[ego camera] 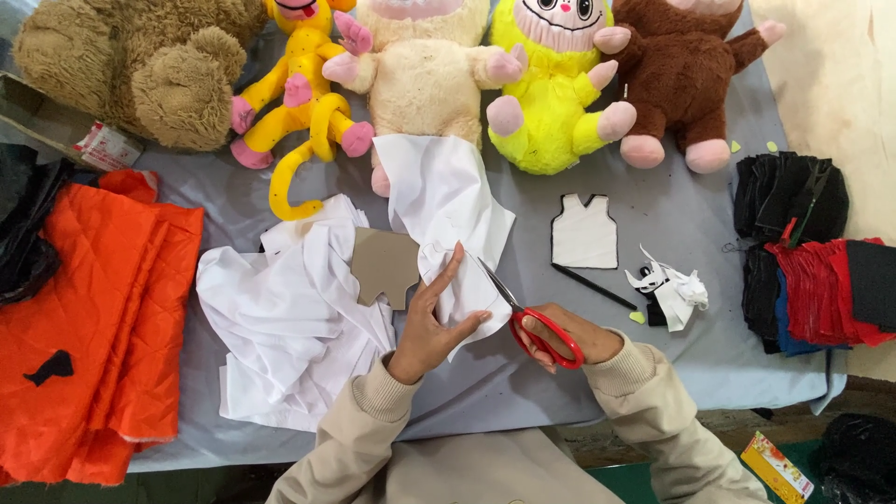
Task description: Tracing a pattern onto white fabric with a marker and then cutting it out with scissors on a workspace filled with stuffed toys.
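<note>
My left hand (428,322) rests flat on a piece of white cloth (448,201), fingers spread, pressing it to the grey table cover (672,201). My right hand (571,338) grips red-handled scissors (532,322), whose blades point up-left into the edge of the white cloth beside my left fingers. A brown cardboard vest-shaped pattern (384,266) lies just left of my left hand, partly under the cloth.
A larger crumpled white cloth (280,322) lies to the left, orange fabric (93,317) further left. A cut white vest piece (585,231), a black pencil (594,287) and white scraps (679,294) lie right. Several plush toys (551,84) line the far side; black and red fabric stacks (821,271) sit right.
</note>
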